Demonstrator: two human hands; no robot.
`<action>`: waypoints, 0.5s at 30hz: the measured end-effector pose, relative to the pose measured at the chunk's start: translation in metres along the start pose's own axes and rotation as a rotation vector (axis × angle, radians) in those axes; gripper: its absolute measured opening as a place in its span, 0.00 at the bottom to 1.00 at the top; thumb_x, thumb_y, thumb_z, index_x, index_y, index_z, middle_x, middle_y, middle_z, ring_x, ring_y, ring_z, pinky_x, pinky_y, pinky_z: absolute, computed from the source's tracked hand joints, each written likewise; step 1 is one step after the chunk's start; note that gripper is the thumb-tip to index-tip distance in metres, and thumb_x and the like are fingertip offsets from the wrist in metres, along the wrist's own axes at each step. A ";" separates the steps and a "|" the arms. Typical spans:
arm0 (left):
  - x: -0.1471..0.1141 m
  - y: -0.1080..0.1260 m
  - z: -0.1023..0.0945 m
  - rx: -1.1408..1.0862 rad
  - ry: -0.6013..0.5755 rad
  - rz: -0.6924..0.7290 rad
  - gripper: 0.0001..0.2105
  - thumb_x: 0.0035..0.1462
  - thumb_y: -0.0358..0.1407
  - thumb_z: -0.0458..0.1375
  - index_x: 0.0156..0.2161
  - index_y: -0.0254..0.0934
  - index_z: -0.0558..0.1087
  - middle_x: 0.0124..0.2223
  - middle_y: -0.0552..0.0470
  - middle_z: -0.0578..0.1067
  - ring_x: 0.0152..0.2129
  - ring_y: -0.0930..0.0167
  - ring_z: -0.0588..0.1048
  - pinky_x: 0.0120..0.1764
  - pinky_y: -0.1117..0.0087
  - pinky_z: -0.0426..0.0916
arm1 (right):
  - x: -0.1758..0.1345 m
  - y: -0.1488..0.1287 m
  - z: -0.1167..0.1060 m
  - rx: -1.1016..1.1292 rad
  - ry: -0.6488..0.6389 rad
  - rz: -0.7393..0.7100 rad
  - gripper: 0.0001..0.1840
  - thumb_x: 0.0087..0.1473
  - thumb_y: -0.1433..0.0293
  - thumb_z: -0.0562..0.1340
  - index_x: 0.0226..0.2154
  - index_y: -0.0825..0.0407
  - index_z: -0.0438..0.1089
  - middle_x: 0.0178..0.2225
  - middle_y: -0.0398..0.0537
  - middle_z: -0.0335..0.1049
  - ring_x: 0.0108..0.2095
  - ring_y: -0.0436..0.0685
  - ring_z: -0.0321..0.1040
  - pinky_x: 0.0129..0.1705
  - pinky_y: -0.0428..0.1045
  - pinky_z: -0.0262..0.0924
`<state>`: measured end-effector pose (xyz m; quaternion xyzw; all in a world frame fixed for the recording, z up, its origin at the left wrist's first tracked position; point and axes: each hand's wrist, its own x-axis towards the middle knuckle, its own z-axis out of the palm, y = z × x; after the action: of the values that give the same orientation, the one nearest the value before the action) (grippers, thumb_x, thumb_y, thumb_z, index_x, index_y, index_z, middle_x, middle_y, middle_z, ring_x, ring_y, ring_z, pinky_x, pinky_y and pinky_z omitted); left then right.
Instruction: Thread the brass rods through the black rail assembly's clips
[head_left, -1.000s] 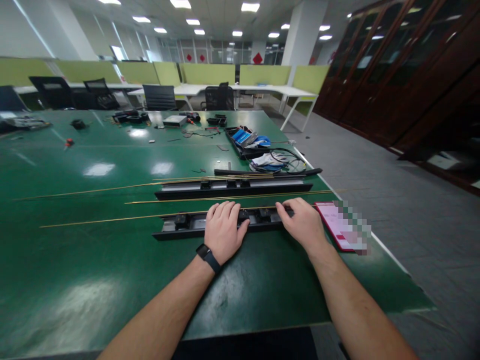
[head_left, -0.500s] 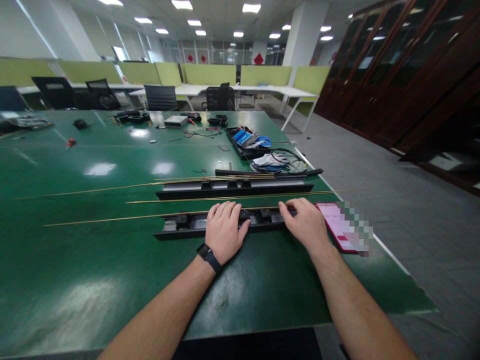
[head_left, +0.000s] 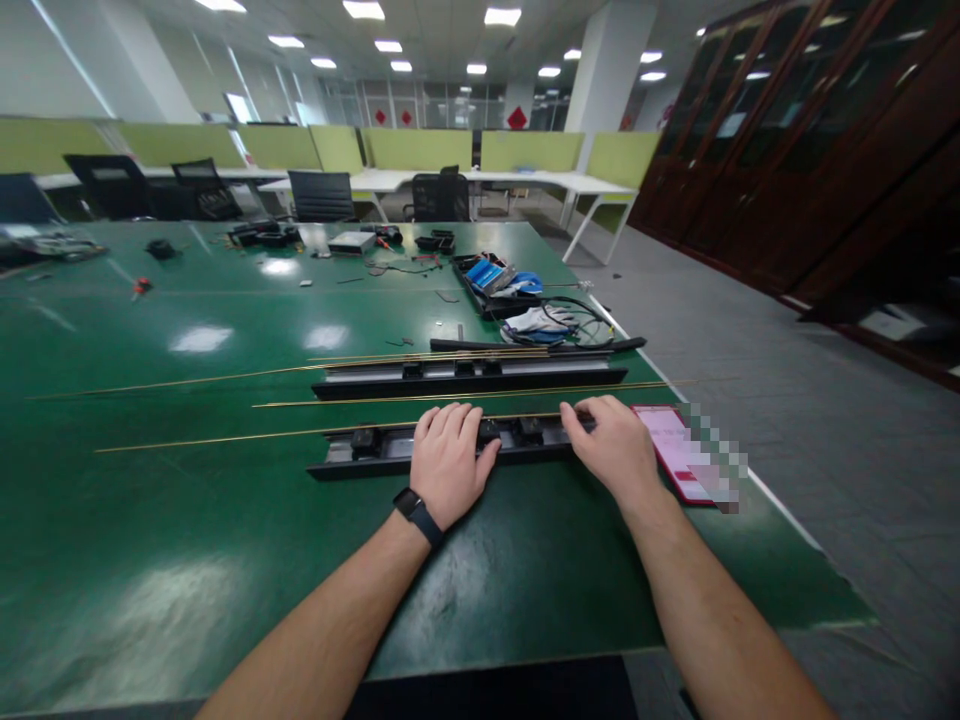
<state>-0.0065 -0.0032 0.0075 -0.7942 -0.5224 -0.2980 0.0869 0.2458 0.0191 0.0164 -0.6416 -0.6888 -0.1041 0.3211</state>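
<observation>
A long black rail (head_left: 390,466) with a silvery channel lies crosswise in front of me, with black blocks (head_left: 366,441) set along it. My left hand (head_left: 448,462) lies over its middle, fingers bent across the far side and thumb on the near side beside a block. A thin brass-coloured rod (head_left: 225,438) runs along the rail's far side and reaches well out to the left. At the rail's right end my right hand (head_left: 611,440) has thumb and forefinger closed on the rod; its other fingers are curled, and they hide the rod's tip.
Behind lies a second black rail (head_left: 525,380) with more thin rods (head_left: 450,397) around it. A red-edged phone (head_left: 679,455) is right of my right hand. Farther back are a black tray (head_left: 480,300), gloves (head_left: 544,322) and cables. The green table (head_left: 225,560) ends at the right.
The rod's left end has shifted slightly to the right, and my right hand has moved a little to the right with it. My left hand and the rail stay in place.
</observation>
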 end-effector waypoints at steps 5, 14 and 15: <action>0.001 0.001 -0.001 0.005 -0.012 -0.009 0.20 0.69 0.45 0.56 0.59 0.36 0.73 0.59 0.42 0.78 0.59 0.58 0.73 0.65 0.52 0.59 | -0.001 -0.005 0.000 0.053 -0.019 -0.045 0.18 0.67 0.56 0.60 0.36 0.51 0.77 0.37 0.50 0.77 0.39 0.58 0.73 0.44 0.52 0.63; 0.000 0.000 -0.001 -0.006 -0.014 -0.005 0.20 0.70 0.45 0.56 0.59 0.37 0.72 0.60 0.41 0.77 0.59 0.57 0.73 0.65 0.51 0.59 | 0.000 0.000 0.001 -0.026 0.002 0.028 0.18 0.66 0.56 0.60 0.32 0.49 0.76 0.34 0.50 0.76 0.37 0.59 0.72 0.40 0.53 0.60; 0.000 0.000 -0.001 -0.006 -0.013 -0.005 0.20 0.70 0.45 0.56 0.59 0.37 0.72 0.60 0.41 0.77 0.59 0.57 0.73 0.65 0.51 0.59 | 0.000 0.000 0.000 -0.006 0.010 0.028 0.18 0.66 0.56 0.59 0.33 0.49 0.77 0.35 0.50 0.76 0.38 0.59 0.72 0.41 0.53 0.61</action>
<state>-0.0067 -0.0038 0.0086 -0.7949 -0.5241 -0.2949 0.0802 0.2455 0.0190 0.0163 -0.6515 -0.6779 -0.1049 0.3239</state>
